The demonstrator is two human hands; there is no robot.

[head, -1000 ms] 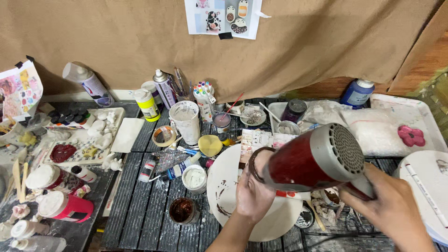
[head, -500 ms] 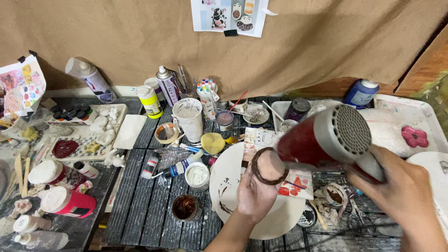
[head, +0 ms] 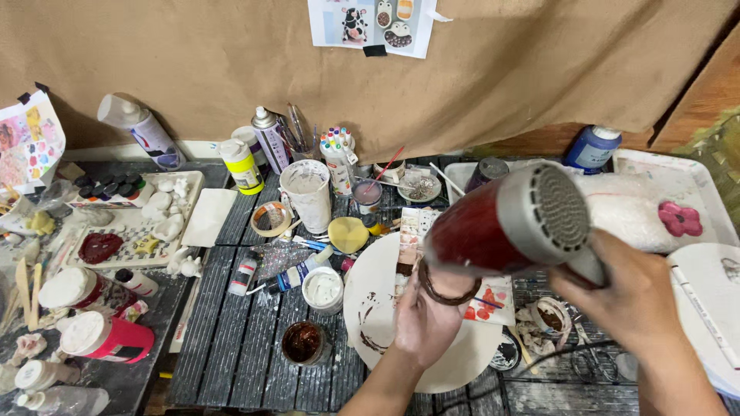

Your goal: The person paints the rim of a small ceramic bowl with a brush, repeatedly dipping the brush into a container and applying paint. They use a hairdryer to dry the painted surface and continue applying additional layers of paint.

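Above the cluttered tabletop (head: pixel 231 362), the right hand (head: pixel 628 296) has its fingers clamped on the handle of a dryer (head: pixel 505 223): a glossy red barrel with a silver rear cap and round mesh grille, its dark nozzle aimed down-left. Just under the nozzle, the left hand (head: pixel 424 320) is cupped over a white plate (head: pixel 370 308) smeared with brown paint; whether its fingers grip anything I cannot tell. A jar (head: pixel 303 342) of brown paint stands nearby.
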